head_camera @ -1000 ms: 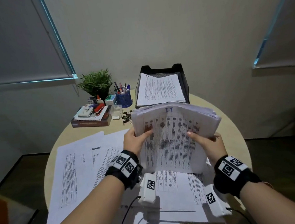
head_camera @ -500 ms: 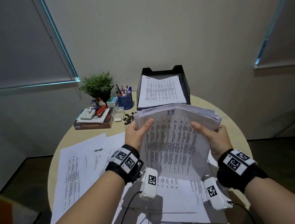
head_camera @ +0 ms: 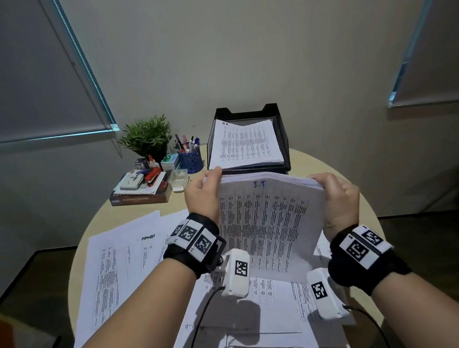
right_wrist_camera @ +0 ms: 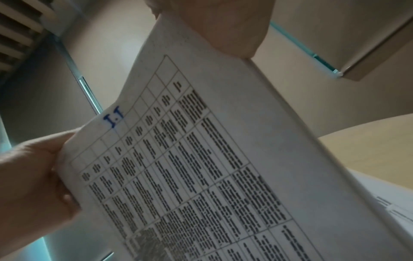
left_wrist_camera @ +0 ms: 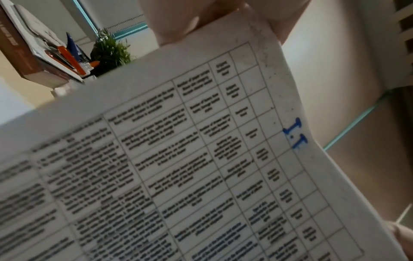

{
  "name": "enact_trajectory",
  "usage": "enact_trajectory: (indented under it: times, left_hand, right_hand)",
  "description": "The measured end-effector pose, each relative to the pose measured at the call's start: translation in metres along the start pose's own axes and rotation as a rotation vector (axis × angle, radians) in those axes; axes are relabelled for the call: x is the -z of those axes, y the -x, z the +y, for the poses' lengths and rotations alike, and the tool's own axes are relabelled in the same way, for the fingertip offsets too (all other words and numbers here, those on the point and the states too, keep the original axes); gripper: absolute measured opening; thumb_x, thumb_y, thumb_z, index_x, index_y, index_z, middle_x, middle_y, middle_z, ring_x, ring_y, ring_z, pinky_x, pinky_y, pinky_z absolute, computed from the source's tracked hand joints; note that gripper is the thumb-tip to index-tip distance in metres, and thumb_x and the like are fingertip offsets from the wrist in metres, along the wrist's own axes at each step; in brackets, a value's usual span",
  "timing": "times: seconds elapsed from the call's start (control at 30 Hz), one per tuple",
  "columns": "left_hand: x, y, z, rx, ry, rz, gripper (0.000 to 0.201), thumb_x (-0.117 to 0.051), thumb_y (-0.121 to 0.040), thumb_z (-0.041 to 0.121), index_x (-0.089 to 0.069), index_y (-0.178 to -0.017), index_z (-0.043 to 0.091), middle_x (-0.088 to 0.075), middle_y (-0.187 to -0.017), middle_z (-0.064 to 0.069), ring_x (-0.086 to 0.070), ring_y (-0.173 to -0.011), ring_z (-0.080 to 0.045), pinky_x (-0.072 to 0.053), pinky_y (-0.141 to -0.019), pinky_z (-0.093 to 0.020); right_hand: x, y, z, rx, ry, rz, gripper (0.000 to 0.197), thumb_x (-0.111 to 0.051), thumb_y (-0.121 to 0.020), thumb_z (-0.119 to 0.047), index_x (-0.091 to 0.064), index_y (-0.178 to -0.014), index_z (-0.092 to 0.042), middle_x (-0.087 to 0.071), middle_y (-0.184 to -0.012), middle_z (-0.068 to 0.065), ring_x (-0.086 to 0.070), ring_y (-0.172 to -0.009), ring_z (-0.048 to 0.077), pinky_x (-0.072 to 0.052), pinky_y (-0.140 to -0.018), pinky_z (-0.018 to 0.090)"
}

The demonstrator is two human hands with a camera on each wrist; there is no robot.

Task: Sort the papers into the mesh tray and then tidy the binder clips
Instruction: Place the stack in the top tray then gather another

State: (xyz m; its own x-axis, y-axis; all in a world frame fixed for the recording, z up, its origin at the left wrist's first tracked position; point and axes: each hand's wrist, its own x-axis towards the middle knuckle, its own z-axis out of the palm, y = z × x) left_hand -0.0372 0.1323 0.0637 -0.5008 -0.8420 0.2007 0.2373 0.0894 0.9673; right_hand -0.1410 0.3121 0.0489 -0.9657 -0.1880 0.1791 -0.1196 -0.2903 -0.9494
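A thick stack of printed papers, marked "I.T" in blue, stands on its lower edge on the round table. My left hand grips its top left corner and my right hand curls over its top right corner. The left wrist view shows the stack close up under my left hand. In the right wrist view the stack hangs below my right hand. The black mesh tray sits just behind, holding a printed sheet. My left hand hides the binder clips.
Loose printed sheets cover the table's left and front. At the back left are a potted plant, a blue pen cup, a clear box and a book with stationery on it.
Both hands slid up from the sides of the stack to its top corners. The fanned top edges have closed into a squarer stack.
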Motion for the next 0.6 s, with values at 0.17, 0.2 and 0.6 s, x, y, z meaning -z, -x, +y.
enact_trajectory:
  times: [0.17, 0.2, 0.6]
  left_hand:
    - [-0.001, 0.002, -0.006, -0.118, -0.102, -0.054, 0.04, -0.062, -0.088, 0.026, -0.053, -0.049, 0.02, -0.051, -0.042, 0.014, -0.043, -0.046, 0.002, -0.039, -0.059, -0.022]
    - [-0.002, 0.004, -0.008, -0.125, -0.114, -0.035, 0.047, -0.062, -0.088, 0.027, -0.049, -0.043, 0.022, -0.047, -0.038, 0.012, -0.039, -0.043, 0.001, -0.035, -0.055, -0.021]
    - [-0.009, -0.001, -0.013, -0.075, -0.1, 0.19, 0.062, -0.059, -0.089, 0.032, -0.021, -0.043, 0.018, -0.019, -0.039, 0.009, -0.016, -0.039, -0.006, -0.017, -0.047, -0.026]
  right_hand:
    - [0.002, -0.003, 0.009, 0.099, 0.096, 0.005, 0.035, -0.055, -0.092, -0.014, -0.059, -0.057, -0.013, -0.06, -0.051, -0.011, -0.051, -0.051, 0.001, -0.043, -0.056, 0.017]
    - [0.001, -0.002, 0.012, 0.11, 0.117, 0.013, 0.037, -0.056, -0.093, -0.022, -0.058, -0.057, -0.013, -0.06, -0.05, -0.011, -0.05, -0.052, 0.003, -0.043, -0.058, 0.018]
    - [0.023, 0.013, 0.02, 0.19, 0.237, -0.287, 0.034, -0.071, -0.063, -0.046, -0.063, -0.08, -0.018, -0.065, -0.076, -0.014, -0.059, -0.078, 0.008, -0.047, -0.079, 0.025]
